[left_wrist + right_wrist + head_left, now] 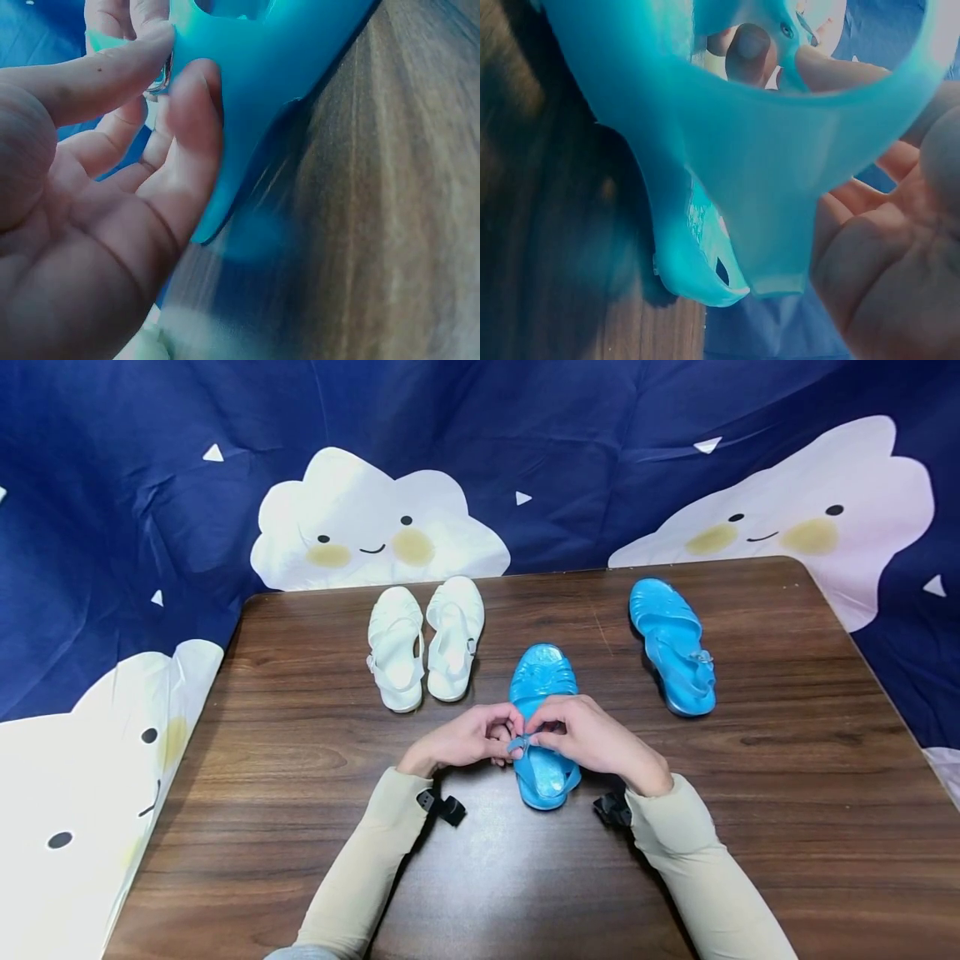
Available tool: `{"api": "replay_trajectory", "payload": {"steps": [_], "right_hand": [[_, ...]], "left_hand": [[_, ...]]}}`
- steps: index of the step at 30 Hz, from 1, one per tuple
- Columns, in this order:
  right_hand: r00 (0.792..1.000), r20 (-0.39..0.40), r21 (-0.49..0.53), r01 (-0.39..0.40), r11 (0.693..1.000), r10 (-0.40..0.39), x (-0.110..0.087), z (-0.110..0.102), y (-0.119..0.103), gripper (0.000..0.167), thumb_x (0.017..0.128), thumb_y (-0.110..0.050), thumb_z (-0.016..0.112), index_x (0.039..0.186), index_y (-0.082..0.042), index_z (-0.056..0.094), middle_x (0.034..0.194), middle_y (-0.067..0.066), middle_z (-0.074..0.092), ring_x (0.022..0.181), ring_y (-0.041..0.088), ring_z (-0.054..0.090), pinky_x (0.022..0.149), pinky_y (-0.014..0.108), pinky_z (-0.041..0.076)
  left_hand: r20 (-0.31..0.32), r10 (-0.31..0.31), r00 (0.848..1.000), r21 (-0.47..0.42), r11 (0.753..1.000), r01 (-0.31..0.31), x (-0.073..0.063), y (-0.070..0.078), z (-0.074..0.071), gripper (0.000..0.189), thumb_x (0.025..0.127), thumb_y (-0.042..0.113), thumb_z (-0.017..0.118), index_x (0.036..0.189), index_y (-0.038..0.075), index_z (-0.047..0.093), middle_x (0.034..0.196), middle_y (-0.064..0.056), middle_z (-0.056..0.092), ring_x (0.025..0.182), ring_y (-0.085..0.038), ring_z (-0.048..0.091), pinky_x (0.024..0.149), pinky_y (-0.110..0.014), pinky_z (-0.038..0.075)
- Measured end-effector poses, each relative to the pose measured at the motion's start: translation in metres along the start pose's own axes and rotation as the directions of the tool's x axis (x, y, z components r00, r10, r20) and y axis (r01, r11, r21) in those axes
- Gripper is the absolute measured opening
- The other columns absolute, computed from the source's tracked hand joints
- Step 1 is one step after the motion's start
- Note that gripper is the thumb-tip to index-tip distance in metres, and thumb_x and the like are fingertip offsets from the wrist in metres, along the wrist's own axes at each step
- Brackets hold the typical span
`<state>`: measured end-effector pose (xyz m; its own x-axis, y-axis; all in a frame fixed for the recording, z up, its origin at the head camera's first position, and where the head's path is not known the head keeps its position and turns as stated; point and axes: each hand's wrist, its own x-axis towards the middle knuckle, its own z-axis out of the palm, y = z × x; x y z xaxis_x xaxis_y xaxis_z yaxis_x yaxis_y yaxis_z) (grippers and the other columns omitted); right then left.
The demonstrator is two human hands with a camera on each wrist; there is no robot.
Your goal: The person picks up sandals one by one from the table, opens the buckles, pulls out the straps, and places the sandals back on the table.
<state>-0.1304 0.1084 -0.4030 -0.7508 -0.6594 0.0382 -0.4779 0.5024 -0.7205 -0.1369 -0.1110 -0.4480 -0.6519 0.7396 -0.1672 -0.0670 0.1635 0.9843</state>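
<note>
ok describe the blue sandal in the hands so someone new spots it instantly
On the brown table, look between the cuffs of the two beige sleeves. There a blue sandal lies with its toe pointing away from the person, right of the white sandals. Unlike the other blue sandal farther right, its strap is pinched by the left hand and right hand.

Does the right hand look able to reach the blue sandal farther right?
Probably yes: bare tabletop lies between the right hand and that blue sandal, though the hand likely must release the strap it pinches.
</note>
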Motion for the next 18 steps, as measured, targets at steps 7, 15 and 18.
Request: {"api": "replay_trajectory", "payload": {"steps": [7, 15, 18], "right_hand": [[1.000, 0.013, 0.004, -0.008, 1.000, 0.008, -0.0002, 0.0001, 0.0009, 0.008, 0.087, -0.012, 0.072, 0.093, -0.015, 0.075, 0.091, -0.004, 0.068, 0.082, 0.010, 0.057, 0.071, 0.027, 0.050], [1.000, 0.014, 0.023, -0.020, 1.000, 0.019, 0.0001, 0.0011, 0.0012, 0.006, 0.085, -0.013, 0.074, 0.090, -0.015, 0.074, 0.088, -0.003, 0.067, 0.078, 0.008, 0.057, 0.068, 0.023, 0.049], [0.999, 0.014, 0.025, -0.030, 0.999, 0.029, 0.0002, 0.0022, 0.0012, 0.005, 0.084, -0.015, 0.075, 0.089, -0.015, 0.074, 0.087, -0.003, 0.066, 0.076, 0.008, 0.057, 0.067, 0.023, 0.050]], "left_hand": [[-0.004, -0.019, 1.000, 0.004, 1.000, 0.019, -0.0009, 0.0015, 0.0015, 0.017, 0.089, -0.005, 0.062, 0.099, -0.002, 0.049, 0.069, -0.013, 0.055, 0.060, -0.019, 0.051, 0.056, -0.025, 0.045], [0.015, -0.001, 1.000, 0.065, 0.998, 0.000, -0.0016, 0.0024, 0.0010, 0.015, 0.090, -0.003, 0.062, 0.099, 0.000, 0.049, 0.065, -0.004, 0.050, 0.061, -0.021, 0.051, 0.058, -0.024, 0.045], [0.027, 0.012, 1.000, 0.083, 0.996, -0.014, -0.0013, 0.0015, 0.0007, 0.015, 0.090, -0.003, 0.061, 0.099, 0.000, 0.049, 0.065, -0.005, 0.050, 0.061, -0.026, 0.052, 0.056, -0.023, 0.044]]}}
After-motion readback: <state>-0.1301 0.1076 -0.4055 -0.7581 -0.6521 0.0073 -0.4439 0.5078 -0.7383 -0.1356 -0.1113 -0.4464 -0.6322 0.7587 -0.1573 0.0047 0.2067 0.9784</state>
